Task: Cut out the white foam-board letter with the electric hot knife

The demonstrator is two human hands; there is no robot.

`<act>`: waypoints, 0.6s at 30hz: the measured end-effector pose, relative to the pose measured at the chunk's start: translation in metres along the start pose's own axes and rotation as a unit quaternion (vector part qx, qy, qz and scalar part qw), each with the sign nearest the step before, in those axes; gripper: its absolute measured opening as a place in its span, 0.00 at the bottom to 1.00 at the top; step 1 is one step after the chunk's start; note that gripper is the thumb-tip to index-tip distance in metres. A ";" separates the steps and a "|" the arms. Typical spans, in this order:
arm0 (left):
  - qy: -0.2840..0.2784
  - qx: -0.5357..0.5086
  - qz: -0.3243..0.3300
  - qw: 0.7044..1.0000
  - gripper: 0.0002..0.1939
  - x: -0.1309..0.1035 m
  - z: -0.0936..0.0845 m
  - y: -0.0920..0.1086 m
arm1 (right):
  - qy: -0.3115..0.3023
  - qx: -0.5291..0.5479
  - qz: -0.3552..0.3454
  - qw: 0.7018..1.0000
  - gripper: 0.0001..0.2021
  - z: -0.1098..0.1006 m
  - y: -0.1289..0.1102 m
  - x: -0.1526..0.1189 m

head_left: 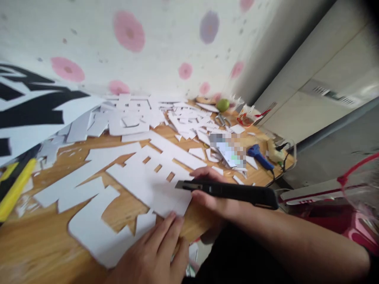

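Note:
A black utility knife (237,192) with its blade out is gripped in my right hand (211,193). The blade tip points left, over a white foam board piece (156,189) with several small rectangular cut-outs; I cannot tell whether it touches. My left hand (160,244) lies with fingers stretched out, the fingertips on the near edge of that piece. Beside the left hand is another white board piece (91,221) with a curved corner and notched edges. A further notched white strip (85,173) lies on the wooden table (44,244) to the left.
White offcuts (133,118) heap along the wall. A phone (226,152), a blue glue gun (260,157), a green fruit (222,105) and a cup (248,115) stand or lie at the right. A yellow-and-black tool (17,185) is at the left edge.

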State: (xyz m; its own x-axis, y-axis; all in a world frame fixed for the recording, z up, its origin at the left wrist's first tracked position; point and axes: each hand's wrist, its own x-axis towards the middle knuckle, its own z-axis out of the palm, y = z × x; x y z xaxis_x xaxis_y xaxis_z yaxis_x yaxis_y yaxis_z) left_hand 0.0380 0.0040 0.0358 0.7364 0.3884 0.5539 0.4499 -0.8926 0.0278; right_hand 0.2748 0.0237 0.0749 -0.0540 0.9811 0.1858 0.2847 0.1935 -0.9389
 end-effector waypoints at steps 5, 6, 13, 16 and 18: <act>-0.098 -0.014 0.051 0.994 0.16 0.012 -0.026 0.003 | -0.013 -0.023 0.009 1.000 0.13 0.006 0.006 -0.005; -0.093 -0.014 0.047 0.994 0.16 0.013 -0.027 0.002 | -0.021 -0.041 0.014 0.999 0.13 0.007 0.004 -0.005; -0.076 -0.007 0.006 0.997 0.16 0.019 -0.021 -0.002 | -0.046 -0.118 -0.022 0.992 0.11 0.011 -0.005 0.004; -0.086 0.003 -0.018 0.996 0.18 0.016 -0.019 0.000 | -0.048 -0.132 -0.050 0.989 0.11 0.014 -0.002 0.009; -0.089 0.009 -0.014 0.996 0.19 0.014 -0.017 0.001 | -0.058 -0.149 -0.059 0.985 0.11 0.016 0.000 0.012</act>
State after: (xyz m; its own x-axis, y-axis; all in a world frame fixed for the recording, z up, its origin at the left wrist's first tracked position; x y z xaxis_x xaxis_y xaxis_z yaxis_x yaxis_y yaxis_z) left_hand 0.0401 0.0045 0.0574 0.8010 0.4482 0.3969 0.4787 -0.8776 0.0251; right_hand 0.2593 0.0353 0.0724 -0.2071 0.9490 0.2378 0.5366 0.3135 -0.7834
